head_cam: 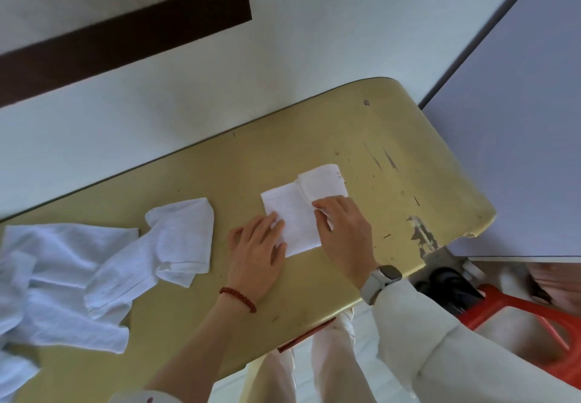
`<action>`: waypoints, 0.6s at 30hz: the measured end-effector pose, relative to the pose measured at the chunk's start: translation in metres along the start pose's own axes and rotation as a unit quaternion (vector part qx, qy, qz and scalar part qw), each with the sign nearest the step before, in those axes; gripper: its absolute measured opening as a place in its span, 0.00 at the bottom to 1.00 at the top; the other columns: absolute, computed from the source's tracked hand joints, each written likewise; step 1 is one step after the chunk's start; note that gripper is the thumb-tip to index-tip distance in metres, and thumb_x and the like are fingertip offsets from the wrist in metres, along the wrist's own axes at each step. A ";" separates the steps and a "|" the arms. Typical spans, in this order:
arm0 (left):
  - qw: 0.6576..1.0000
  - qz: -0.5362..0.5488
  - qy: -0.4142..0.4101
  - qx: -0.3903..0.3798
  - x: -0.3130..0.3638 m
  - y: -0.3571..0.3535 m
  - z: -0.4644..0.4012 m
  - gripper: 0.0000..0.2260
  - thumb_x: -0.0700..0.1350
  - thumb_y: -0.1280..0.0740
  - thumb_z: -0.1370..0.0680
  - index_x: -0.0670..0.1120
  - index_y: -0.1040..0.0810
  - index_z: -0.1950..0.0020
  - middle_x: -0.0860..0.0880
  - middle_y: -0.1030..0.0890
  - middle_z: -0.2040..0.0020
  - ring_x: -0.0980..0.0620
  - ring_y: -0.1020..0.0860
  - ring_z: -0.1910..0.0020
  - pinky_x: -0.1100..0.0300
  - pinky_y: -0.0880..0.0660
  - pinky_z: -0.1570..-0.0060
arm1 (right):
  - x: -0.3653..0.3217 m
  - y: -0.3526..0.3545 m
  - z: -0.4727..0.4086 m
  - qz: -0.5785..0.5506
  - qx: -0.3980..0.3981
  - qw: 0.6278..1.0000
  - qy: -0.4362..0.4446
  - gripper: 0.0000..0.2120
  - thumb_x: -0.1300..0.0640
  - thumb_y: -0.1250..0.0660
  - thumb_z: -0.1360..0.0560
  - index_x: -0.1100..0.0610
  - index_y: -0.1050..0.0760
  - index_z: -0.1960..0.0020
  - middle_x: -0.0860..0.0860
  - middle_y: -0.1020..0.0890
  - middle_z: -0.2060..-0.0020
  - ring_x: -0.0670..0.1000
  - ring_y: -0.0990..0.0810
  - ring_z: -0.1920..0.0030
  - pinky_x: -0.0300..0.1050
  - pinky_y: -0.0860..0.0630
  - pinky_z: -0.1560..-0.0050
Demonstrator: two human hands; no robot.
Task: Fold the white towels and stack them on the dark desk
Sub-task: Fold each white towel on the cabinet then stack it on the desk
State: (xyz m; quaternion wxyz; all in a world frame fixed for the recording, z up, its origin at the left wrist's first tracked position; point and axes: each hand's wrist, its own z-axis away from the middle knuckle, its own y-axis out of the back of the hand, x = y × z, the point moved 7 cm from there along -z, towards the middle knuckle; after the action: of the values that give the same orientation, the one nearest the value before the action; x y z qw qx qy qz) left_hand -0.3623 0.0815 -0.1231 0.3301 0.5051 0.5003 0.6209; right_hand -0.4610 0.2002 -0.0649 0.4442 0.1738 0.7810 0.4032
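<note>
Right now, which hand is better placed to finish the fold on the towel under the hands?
Right. The right hand already pinches the raised flap of the small towel, while the left hand lies flat on its near-left corner, pinning it. The unfolded towels lie further left, untouched.

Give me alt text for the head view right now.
Both hands work a small folded white towel on a worn yellowish desk: the left hand presses its near-left corner flat while the right hand pinches a fold. A heap of unfolded white towels lies to the left.
</note>
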 end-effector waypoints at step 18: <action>0.993 0.099 0.011 0.060 -0.027 0.002 0.014 0.16 0.47 0.43 0.23 0.45 0.23 0.40 0.51 0.21 0.40 0.51 0.33 0.37 0.58 0.40 0.38 | -0.028 -0.059 0.039 -0.084 -0.101 0.991 -0.007 0.12 0.57 0.42 0.26 0.61 0.23 0.53 0.54 0.19 0.60 0.51 0.21 0.61 0.38 0.27 0.59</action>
State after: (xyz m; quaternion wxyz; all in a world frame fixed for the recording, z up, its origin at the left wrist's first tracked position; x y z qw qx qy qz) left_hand -0.3412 0.0604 -0.1297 0.2301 0.5645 0.4879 0.6248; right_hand -0.4080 0.1652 -0.1068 0.4974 0.0643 0.7449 0.4401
